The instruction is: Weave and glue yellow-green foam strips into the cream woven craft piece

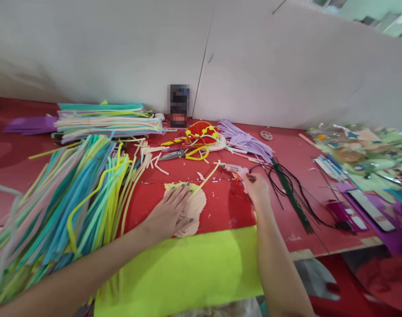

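Observation:
My left hand lies flat with its fingers spread on a cream shape that looks built from rows of pipe cleaners. Its upper edge is pale yellow. A loose yellow pipe cleaner sticks out from the shape up and to the right. My right hand is closed around the handle of a pink hot glue gun. The gun's nozzle points left, near the free tip of that pipe cleaner; whether they touch I cannot tell.
Pipe cleaners pile up at left; purple ones lie behind. Scissors sit beyond my left hand. A black cord runs right to a magenta box. Bright yellow-green sheet hangs at the front; a pixelated dark object stands against the wall.

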A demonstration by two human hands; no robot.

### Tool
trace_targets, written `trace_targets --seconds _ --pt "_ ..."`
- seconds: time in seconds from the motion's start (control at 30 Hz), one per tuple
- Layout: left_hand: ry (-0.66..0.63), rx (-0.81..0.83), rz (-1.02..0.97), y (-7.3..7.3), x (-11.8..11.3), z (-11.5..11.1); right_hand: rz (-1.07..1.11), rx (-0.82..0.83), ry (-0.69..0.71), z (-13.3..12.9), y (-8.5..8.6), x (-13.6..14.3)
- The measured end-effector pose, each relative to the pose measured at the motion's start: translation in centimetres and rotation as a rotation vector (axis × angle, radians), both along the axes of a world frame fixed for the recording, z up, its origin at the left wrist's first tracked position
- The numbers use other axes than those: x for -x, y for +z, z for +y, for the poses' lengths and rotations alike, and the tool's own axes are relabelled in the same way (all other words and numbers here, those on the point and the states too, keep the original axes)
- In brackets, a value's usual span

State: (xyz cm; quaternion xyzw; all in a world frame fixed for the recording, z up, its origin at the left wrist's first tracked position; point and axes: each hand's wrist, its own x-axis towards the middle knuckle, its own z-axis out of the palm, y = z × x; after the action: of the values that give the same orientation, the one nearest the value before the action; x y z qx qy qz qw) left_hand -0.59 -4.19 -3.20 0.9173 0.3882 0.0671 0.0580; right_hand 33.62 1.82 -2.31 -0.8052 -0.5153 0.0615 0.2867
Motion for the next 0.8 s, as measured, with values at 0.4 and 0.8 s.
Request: trace_targets --seconds 0.4,0.8 --pt "0.002 -0.033 -0.04 -0.7 0.1 -0.2 0.073 0.084 -0.056 0.6 -1.4 0.0" --pt "-0.011 -0.044 -0.037 -0.8 0.1 -0.2 0.332 -0.017 -0.053 -0.5 -0.4 0.3"
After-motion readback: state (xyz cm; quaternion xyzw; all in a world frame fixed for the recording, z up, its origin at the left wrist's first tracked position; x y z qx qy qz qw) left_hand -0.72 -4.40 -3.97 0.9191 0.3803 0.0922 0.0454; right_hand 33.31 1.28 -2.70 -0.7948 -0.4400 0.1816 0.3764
